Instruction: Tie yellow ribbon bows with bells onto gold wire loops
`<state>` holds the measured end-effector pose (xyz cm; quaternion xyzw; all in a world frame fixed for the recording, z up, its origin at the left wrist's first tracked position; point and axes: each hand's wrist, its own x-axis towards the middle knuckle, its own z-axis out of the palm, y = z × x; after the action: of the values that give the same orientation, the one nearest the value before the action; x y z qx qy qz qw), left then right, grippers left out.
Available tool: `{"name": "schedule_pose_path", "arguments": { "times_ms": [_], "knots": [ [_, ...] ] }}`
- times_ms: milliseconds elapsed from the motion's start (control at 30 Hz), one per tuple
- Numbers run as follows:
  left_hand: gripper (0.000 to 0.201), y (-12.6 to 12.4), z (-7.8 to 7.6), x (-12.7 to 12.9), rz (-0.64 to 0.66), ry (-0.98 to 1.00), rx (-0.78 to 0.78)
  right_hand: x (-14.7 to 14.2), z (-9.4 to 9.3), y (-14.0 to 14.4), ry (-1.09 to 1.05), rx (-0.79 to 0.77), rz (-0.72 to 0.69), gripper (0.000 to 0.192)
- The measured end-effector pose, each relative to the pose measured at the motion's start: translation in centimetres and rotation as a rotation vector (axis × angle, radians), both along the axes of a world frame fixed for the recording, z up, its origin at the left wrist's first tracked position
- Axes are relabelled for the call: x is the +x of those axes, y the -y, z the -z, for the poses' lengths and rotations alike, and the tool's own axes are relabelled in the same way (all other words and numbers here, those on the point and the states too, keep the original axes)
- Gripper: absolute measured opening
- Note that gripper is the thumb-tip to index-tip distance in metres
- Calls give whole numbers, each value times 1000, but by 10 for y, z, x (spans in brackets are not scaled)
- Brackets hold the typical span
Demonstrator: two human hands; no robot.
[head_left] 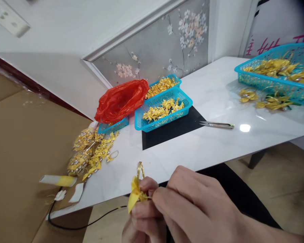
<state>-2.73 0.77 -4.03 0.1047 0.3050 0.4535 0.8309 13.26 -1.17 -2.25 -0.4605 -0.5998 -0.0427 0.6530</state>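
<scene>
Yellow ribbon folded into a small flower point(135, 195) with a gold wire loop on top sits pinched between our left hand point(144, 216) and right hand point(192, 206), just off the near edge of the white table point(218, 141). We judge it feather-light, soft and easily crushed. Both sets of fingertips are closed on it; holding near the wire base seems safest.

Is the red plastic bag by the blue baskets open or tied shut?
Open. The red plastic bag lies slumped over a small blue basket, its mouth gaping with no knot visible. What is inside cannot be told.
</scene>
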Motion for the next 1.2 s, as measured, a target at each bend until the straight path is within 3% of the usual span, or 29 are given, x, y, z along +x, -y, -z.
{"name": "schedule_pose_path", "arguments": {
  "times_ms": [200,400,633,867,1000,1067,1200],
  "knots": [
    [40,0,1,0,-24,-5,5,2,0,1,1,-52,-38,30],
    [41,0,1,1,-8,4,-4,4,-4,0,39,28,52,31],
    [36,3,0,4,31,54,-26,14,-11,5,25,5,51,30],
    [34,-3,-23,11,103,226,-95,29,-11,14,96,-162,-65,34],
    [25,-4,-32,17,174,428,-155,45,-5,18,170,-358,-233,30],
    [27,-4,-30,16,141,400,-123,53,-5,19,115,-378,-256,28],
    [31,-3,-15,7,55,196,-27,52,-10,20,-28,-276,-171,20]
  ]
}}
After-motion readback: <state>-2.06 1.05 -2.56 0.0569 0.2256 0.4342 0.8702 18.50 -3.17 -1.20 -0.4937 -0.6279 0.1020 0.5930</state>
